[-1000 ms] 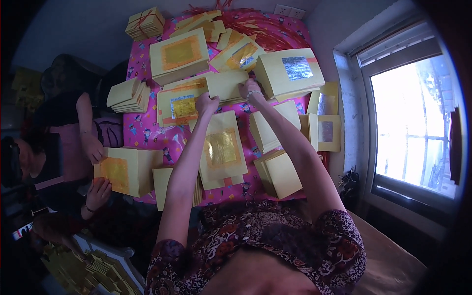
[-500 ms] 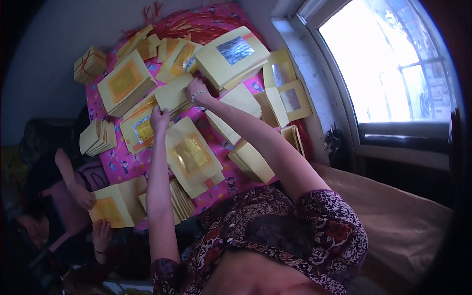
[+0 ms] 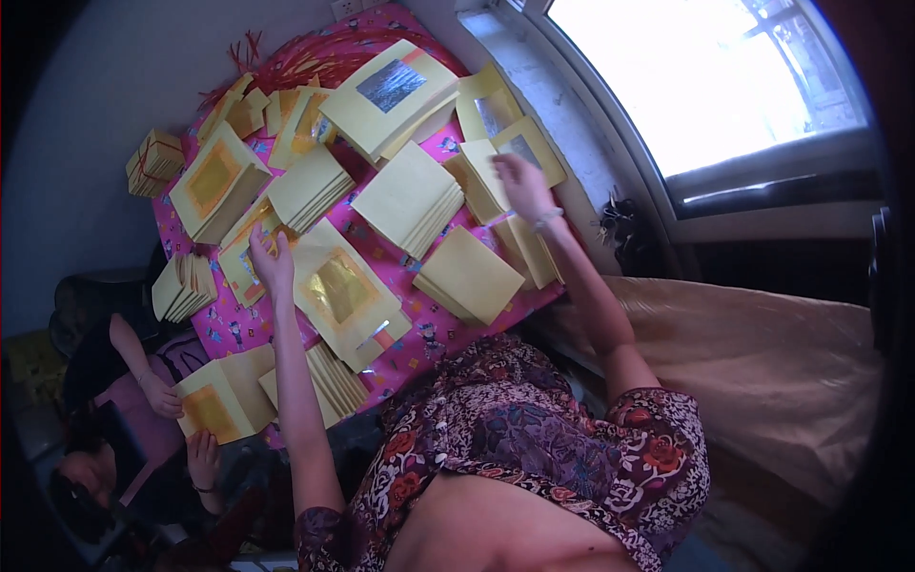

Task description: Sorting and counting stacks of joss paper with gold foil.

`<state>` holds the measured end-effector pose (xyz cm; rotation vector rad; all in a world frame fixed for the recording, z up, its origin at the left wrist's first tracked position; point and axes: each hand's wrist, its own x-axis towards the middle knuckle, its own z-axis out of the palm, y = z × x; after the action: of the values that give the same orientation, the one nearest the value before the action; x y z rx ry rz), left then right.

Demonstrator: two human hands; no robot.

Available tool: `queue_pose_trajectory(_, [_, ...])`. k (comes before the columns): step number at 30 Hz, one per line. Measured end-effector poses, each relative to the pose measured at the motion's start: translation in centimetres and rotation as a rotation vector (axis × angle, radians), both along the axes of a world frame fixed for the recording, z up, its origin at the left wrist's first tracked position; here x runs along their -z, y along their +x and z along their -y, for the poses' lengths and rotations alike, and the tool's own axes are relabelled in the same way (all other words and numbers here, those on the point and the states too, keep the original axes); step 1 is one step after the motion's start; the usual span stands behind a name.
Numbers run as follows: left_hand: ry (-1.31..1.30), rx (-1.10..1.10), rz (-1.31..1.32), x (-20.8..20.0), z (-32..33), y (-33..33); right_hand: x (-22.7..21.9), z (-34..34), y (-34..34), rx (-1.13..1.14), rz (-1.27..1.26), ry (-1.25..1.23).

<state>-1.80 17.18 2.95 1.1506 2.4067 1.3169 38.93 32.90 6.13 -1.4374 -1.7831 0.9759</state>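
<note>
Stacks of yellow joss paper, some with a gold or silver foil patch, cover the pink patterned table. My left hand (image 3: 272, 259) is open, its thumb and fingers apart, over a gold-patched stack (image 3: 235, 272). Just beside it lies a plain folded stack (image 3: 310, 188). At the right side my right hand (image 3: 524, 186) is at the edge of a folded yellow bundle (image 3: 483, 177), near a silver-patched sheet (image 3: 521, 146). Its fingers are smeared, so I cannot make out whether they grip the paper. Between my arms lie a large gold-patched stack (image 3: 341, 286) and a plain stack (image 3: 410, 198).
Red strips (image 3: 334, 59) are heaped at the table's far end. A tied yellow bundle (image 3: 154, 164) stands at the far left. At the lower left another person's hands (image 3: 202, 459) hold a gold-patched sheet (image 3: 208, 412). A window (image 3: 724, 95) borders the right side.
My right hand has left the plain folded stack and moved right to the folded bundle by the window. My left hand has come off that stack, slightly left and down. The view has shifted.
</note>
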Motion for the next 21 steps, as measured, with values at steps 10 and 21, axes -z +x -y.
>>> queue_pose_trajectory(10, [0.139, 0.357, 0.109, -3.6, -1.2, 16.8, 20.8, -3.2, 16.3, 0.214, -0.794, -0.785])
queue_pose_trajectory(21, [-0.021, 0.925, 0.21, -4.0, 1.9, 30.4, 14.8, -3.3, 6.4, 0.192, -0.562, -0.634])
